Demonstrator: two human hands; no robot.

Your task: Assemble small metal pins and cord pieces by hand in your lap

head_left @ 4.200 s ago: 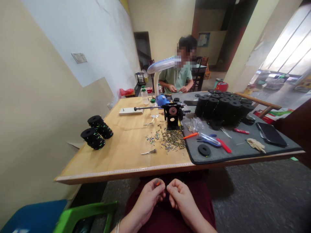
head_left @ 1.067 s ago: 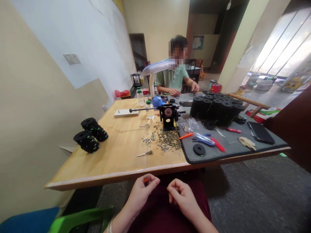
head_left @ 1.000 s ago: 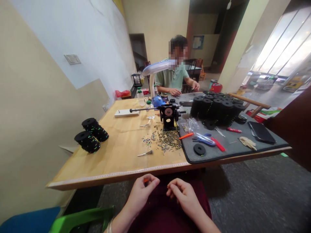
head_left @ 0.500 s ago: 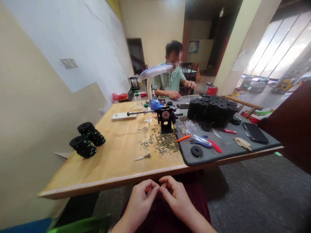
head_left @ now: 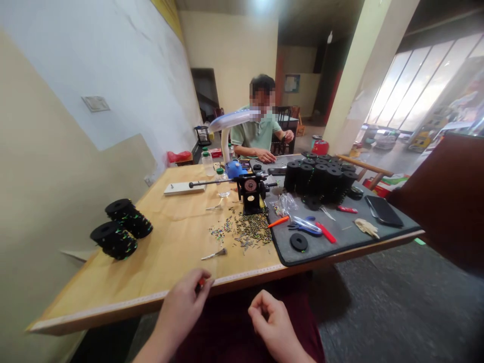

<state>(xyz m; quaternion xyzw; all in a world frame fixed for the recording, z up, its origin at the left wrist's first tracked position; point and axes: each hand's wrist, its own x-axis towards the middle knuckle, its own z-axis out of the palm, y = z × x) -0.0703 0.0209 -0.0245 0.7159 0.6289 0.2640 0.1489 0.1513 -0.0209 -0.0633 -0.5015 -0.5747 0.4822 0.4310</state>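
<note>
My left hand [head_left: 183, 297] is closed at the table's front edge, thumb against curled fingers, around a small orange-red object [head_left: 200, 284] that is mostly hidden. Over my lap, my right hand [head_left: 274, 322] is pinched shut; anything between its fingertips is too small or hidden to make out. The two hands are apart. On the tabletop beyond them lies a small brush-like tool [head_left: 214, 254] with a pale thin end. Behind it spread many tiny dark and coloured pieces [head_left: 251, 228], in front of a black hand-cranked device [head_left: 250, 194] with a long rod.
Two black foam spools [head_left: 113, 239] stand at left. A grey mat [head_left: 321, 244] bears pliers [head_left: 307, 225], a black disc [head_left: 298, 242], a phone [head_left: 383, 210] and many black spools [head_left: 321, 176]. A lamp [head_left: 230, 121] rises at the back. Across the table sits another person [head_left: 242, 136].
My hands have separated: the left moved left and up to the table edge, the right slightly right and down. The view has shifted. The other person's head has turned.
</note>
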